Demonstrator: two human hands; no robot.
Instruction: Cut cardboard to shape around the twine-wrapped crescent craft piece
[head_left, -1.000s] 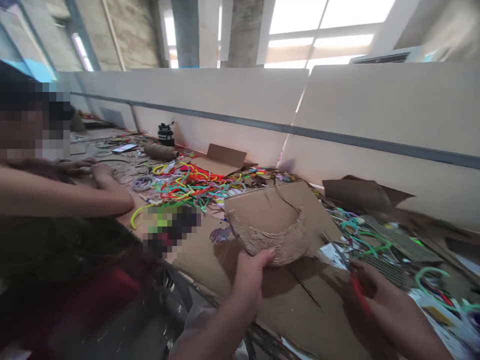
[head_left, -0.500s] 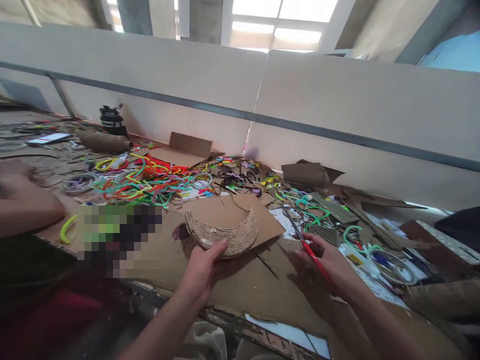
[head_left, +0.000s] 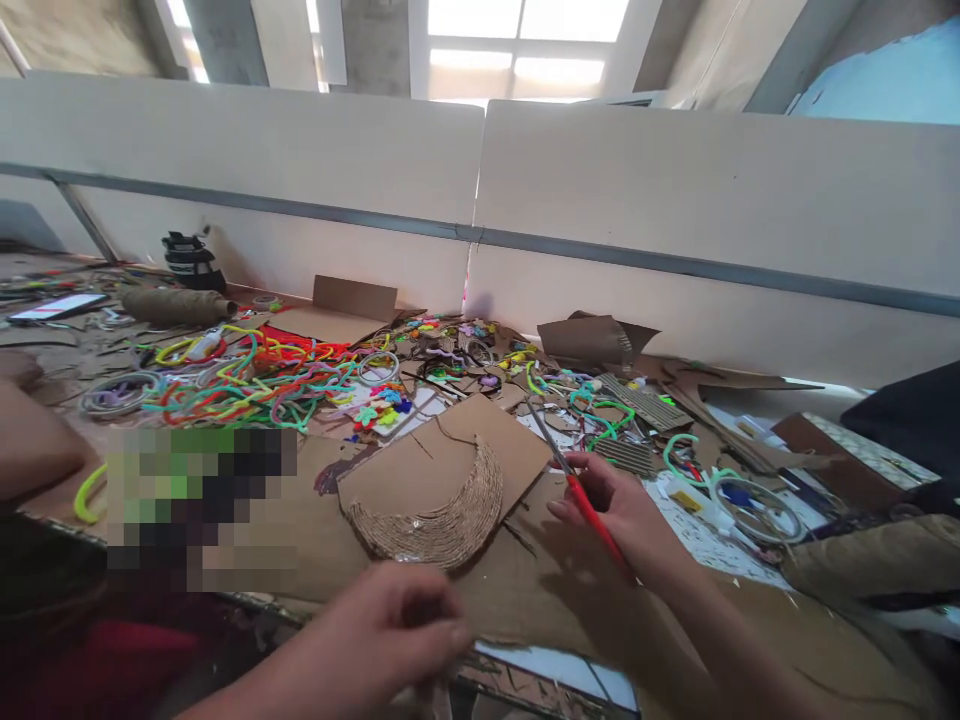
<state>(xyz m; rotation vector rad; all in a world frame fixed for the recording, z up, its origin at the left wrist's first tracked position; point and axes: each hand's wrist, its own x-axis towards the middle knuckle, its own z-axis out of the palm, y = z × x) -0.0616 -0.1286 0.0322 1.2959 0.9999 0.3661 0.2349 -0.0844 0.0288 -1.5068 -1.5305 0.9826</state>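
Note:
A crescent of coiled twine (head_left: 450,515) lies on a brown cardboard piece (head_left: 420,460), its open side towards the upper left. Just below the crescent's lower edge is my left hand (head_left: 390,630), apart from it. Its fingers curl loosely, with a gap between thumb and forefinger and nothing visible there; some fingertips are hidden. To the right of the crescent, my right hand (head_left: 607,510) grips a pair of scissors (head_left: 589,510) with red handles. The blades point up and to the left, over the cardboard's right corner.
Colourful pipe cleaners (head_left: 255,380) are heaped at the left, behind a blurred patch. A twine roll (head_left: 176,305) lies at the far left, another twine roll (head_left: 877,555) at the right. Corrugated scraps (head_left: 645,405) lie behind my right hand. Another person's arm (head_left: 37,440) rests at the left edge.
My left hand has let go of the twine crescent and drawn back towards me. The crescent has turned and now lies flat on the cardboard piece. My right hand still holds the scissors.

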